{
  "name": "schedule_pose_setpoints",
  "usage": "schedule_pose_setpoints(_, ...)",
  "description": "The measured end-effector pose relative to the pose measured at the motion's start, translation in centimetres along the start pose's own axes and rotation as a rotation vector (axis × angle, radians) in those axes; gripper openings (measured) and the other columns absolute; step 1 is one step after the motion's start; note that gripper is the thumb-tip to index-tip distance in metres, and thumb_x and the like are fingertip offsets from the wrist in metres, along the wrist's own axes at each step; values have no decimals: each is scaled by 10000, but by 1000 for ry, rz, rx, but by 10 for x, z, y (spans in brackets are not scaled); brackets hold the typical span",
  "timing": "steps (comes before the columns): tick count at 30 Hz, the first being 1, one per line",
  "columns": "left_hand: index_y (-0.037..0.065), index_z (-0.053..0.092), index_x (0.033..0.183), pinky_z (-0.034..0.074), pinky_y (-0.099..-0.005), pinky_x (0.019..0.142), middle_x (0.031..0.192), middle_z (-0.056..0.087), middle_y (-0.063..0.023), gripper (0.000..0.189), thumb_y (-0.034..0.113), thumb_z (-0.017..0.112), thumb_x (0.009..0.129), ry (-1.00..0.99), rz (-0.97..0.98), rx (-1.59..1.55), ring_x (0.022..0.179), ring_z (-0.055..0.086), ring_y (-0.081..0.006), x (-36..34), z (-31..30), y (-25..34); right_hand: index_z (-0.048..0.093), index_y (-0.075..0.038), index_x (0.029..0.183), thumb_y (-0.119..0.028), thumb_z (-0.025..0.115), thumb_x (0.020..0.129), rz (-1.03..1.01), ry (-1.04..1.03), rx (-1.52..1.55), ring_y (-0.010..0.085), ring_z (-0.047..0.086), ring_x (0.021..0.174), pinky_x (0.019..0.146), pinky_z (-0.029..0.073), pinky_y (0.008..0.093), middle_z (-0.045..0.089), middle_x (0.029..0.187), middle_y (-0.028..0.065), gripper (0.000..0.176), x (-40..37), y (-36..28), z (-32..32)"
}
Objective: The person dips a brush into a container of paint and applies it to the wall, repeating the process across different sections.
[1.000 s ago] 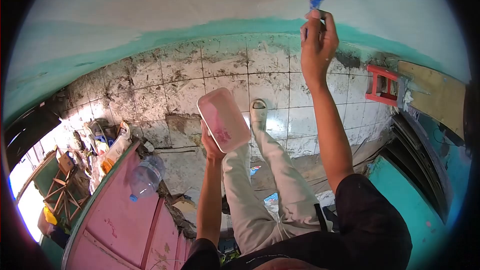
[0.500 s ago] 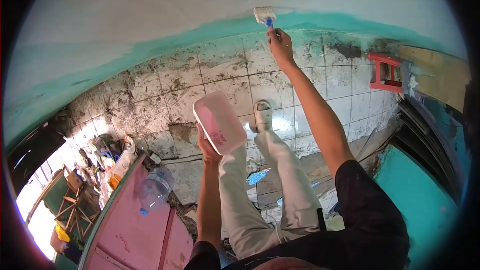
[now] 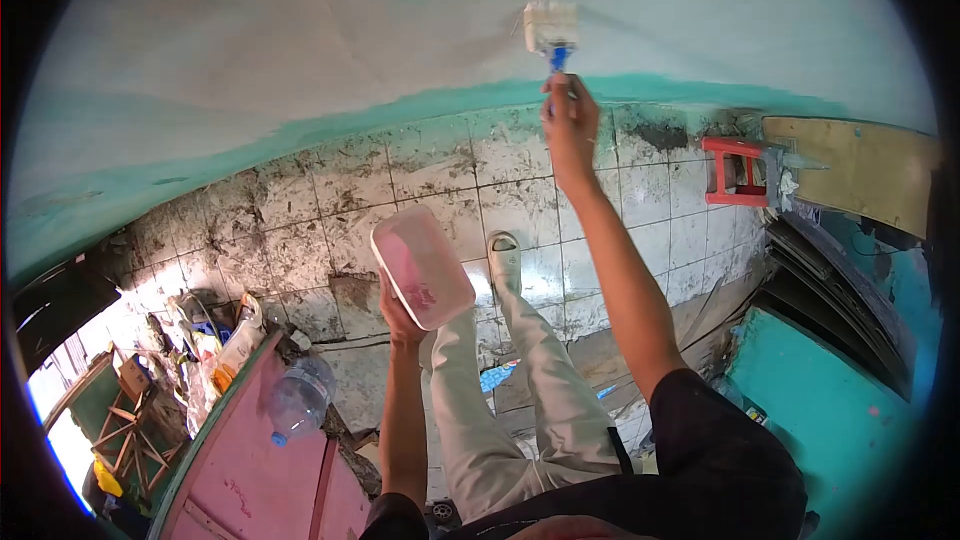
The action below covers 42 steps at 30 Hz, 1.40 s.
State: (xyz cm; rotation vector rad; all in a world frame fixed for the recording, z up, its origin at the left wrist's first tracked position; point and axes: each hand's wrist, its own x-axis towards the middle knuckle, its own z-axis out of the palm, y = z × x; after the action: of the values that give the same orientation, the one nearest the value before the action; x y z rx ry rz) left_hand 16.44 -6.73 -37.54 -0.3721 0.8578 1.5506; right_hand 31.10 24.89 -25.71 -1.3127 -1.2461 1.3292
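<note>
My right hand point(image 3: 572, 130) is closed round the blue handle of a paintbrush point(image 3: 551, 28). Its wide pale bristles are up against the whitish wall point(image 3: 380, 30), above the uneven teal band point(image 3: 460, 98) along its lower part. Down at the left, my left hand point(image 3: 402, 318) grips a plastic tub point(image 3: 424, 268) from beneath and the side. The tub is rectangular and white-rimmed, with pinkish colour on its inside. Most of my left fingers are hidden behind it.
Stained white tiles point(image 3: 440, 165) cover the floor. A red stool point(image 3: 735, 172) and a tan board point(image 3: 850, 170) stand at the right, above a teal panel point(image 3: 815, 400). At lower left, a large clear bottle point(image 3: 300, 398) lies on a pink surface point(image 3: 265, 470), beside piled clutter point(image 3: 215, 350).
The paintbrush has gone higher up the wall, off the teal band onto the pale area. The view has shifted slightly; the tub stays in my left hand.
</note>
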Motion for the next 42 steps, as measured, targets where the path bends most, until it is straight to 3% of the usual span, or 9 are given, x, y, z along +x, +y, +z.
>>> schedule_pose_setpoints(3, 105, 432, 1455, 489, -507, 1005, 1335, 563, -107, 610, 545, 367, 1037, -3, 24, -29, 1183, 584, -323, -8, 9, -3, 545, -79, 823, -398, 484, 1045, -95, 18, -116, 49, 352, 547, 501, 284, 255, 400, 597, -43, 393, 31, 122, 4)
schedule_pose_setpoints(9, 124, 440, 1446, 492, -530, 993, 1330, 558, -90, 603, 557, 357, 1034, 65, -6, -129, 1181, 580, -313, -33, -15, -20, 583, -80, 850, -398, 536, 1034, 661, -43, -131, 60, 387, 500, 466, 303, 243, 459, 605, -42, 371, 29, 214, -2)
schedule_pose_setpoints(17, 112, 432, 1436, 549, -483, 935, 1292, 558, -89, 525, 471, 350, 1062, 109, 43, -93, 1155, 593, -273, -37, -8, -20, 554, -75, 862, -407, 468, 1058, -102, -107, -99, 24, 337, 500, 442, 244, 222, 417, 609, -52, 395, -17, 13, 18)
schedule_pose_setpoints(24, 103, 423, 1444, 559, -459, 926, 1300, 557, -94, 504, 429, 353, 1066, 82, 157, -141, 1140, 599, -269, -38, -4, -15, 546, -59, 839, -437, 394, 1072, -374, -66, -217, 77, 399, 506, 480, 307, 274, 433, 587, -8, 470, 50, 179, 50)
schedule_pose_setpoints(27, 109, 428, 1449, 542, -458, 944, 1312, 557, -87, 524, 454, 358, 1061, 90, 145, -159, 1154, 590, -270, -39, -19, -8, 556, -63, 814, -444, 383, 1071, -271, -89, -391, 113, 428, 511, 486, 337, 313, 457, 597, 0, 491, 38, 231, 54)
schedule_pose_setpoints(29, 112, 431, 1452, 532, -458, 956, 1320, 556, -83, 536, 468, 361, 1058, 128, 127, -175, 1162, 585, -270, -39, -37, -8, 493, -100, 764, -409, 402, 1074, 549, -207, -270, 103, 358, 486, 453, 301, 305, 420, 589, -22, 447, 25, 231, 43)
schedule_pose_setpoints(31, 93, 419, 1462, 487, -484, 1004, 1357, 533, -115, 605, 531, 349, 1050, 185, 113, -142, 1204, 558, -303, -39, -43, -2, 523, -115, 773, -422, 426, 1065, 605, -206, -237, 98, 361, 469, 441, 295, 289, 443, 574, -26, 435, 28, 236, 33)
schedule_pose_setpoints(38, 110, 429, 1458, 516, -463, 978, 1335, 550, -80, 556, 486, 373, 1052, 180, 119, -137, 1172, 582, -271, -40, -33, 10, 565, -120, 856, -479, 460, 1046, 135, -100, -113, 35, 345, 467, 400, 233, 219, 430, 572, -56, 420, -16, 14, 37)
schedule_pose_setpoints(42, 102, 430, 1452, 525, -466, 966, 1340, 548, -87, 543, 463, 381, 1049, 131, 162, -139, 1171, 586, -283, -35, -30, 10, 517, -105, 838, -484, 413, 1062, -137, -100, -41, 39, 379, 565, 502, 296, 197, 448, 633, -26, 453, -11, 25, 46)
